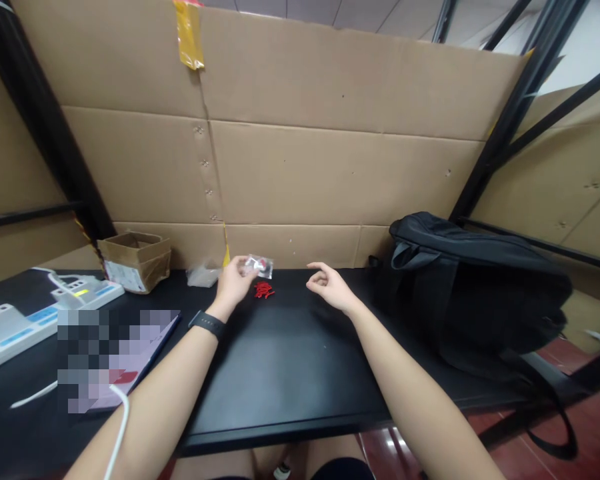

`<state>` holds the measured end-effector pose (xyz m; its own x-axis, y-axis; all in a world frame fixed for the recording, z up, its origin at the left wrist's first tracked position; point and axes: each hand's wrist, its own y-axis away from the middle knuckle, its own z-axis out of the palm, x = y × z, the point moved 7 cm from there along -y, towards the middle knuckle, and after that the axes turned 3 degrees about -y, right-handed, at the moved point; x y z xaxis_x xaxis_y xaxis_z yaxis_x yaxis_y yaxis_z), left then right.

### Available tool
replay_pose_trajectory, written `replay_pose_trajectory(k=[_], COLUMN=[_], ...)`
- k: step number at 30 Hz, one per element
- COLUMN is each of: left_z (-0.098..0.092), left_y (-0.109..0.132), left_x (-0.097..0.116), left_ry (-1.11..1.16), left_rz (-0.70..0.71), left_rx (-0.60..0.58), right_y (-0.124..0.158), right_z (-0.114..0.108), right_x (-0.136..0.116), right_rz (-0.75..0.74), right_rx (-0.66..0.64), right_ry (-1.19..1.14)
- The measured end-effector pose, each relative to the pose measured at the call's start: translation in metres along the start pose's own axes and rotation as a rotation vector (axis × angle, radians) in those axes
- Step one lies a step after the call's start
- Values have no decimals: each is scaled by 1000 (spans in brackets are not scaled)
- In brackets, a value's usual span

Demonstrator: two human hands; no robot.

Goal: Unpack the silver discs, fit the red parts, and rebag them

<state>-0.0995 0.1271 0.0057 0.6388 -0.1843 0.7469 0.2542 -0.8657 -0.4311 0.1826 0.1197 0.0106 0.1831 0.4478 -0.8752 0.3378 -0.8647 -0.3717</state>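
My left hand [235, 283], with a dark band on its wrist, pinches a small clear plastic bag [260, 266] above the far part of the table. Something red shows inside the bag. Just below it on the black tabletop lies a small pile of thin red pieces [264, 289], too small to name. My right hand [329, 287] hovers to the right of the pile, empty, its fingers loosely bent with a gap between them. A crumpled clear plastic bag [203, 275] rests to the left of my left hand.
An open cardboard box [136, 260] stands at the back left, near white power strips [25, 327] with cables. A flat, partly blurred item [150, 347] lies beside my left forearm. A large black bag [480, 293] occupies the right side. Cardboard panels [330, 167] wall the back.
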Motion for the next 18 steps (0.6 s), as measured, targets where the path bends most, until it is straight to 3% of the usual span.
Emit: replay_pose_trajectory(k=[2, 5, 9, 13, 18], left_z=[-12, -15, -4, 15, 25], left_y=[-9, -14, -15, -17, -11], left_x=[-17, -33, -34, -29, -17], left_ry=[-78, -144, -200, -352, -383], left_rz=[-60, -120, -15, 114, 230], left_rx=[69, 97, 115, -7, -113], right_y=[-1, -2, -3, -4, -4], right_z=[-6, -11, -13, -15, -18], right_x=[0, 0, -1, -1, 1], right_rz=[-11, -13, -25, -21, -4], right_rx=[33, 54, 50, 53, 31], right_ry=[36, 82, 140, 181, 260])
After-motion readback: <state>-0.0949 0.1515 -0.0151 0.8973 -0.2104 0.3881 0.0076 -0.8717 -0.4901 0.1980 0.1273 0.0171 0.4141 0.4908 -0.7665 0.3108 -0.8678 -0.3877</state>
